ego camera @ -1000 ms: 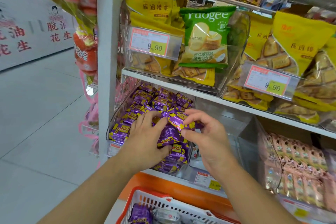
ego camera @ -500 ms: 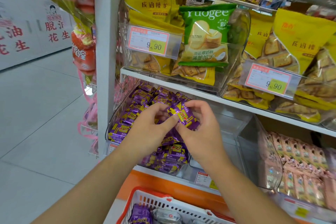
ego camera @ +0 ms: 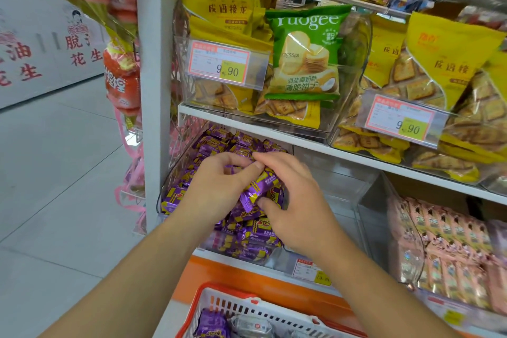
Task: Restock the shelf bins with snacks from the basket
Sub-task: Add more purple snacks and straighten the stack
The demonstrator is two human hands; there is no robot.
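A clear shelf bin [ego camera: 168, 184] on the lower shelf is heaped with small purple snack packets [ego camera: 247, 230]. My left hand [ego camera: 216, 186] and my right hand [ego camera: 290, 195] are both over the heap, fingertips meeting. Together they grip one purple packet [ego camera: 259, 188] that lies tilted between them on top of the pile. Below, at the bottom edge, the red and white basket [ego camera: 219, 299] holds another purple packet [ego camera: 210, 326] and a silvery packet [ego camera: 252, 326].
To the right of the purple bin stands a clear bin [ego camera: 340, 189] with nothing visible inside, then a bin of pink packets [ego camera: 439, 250]. The upper shelf [ego camera: 315, 145] carries yellow and green biscuit bags. A white upright post [ego camera: 155, 90] and hanging snacks border the left.
Both hands have pushed a little deeper and lower onto the heap, still holding the purple packet, which now lies flatter against the pile. The view has shifted slightly.
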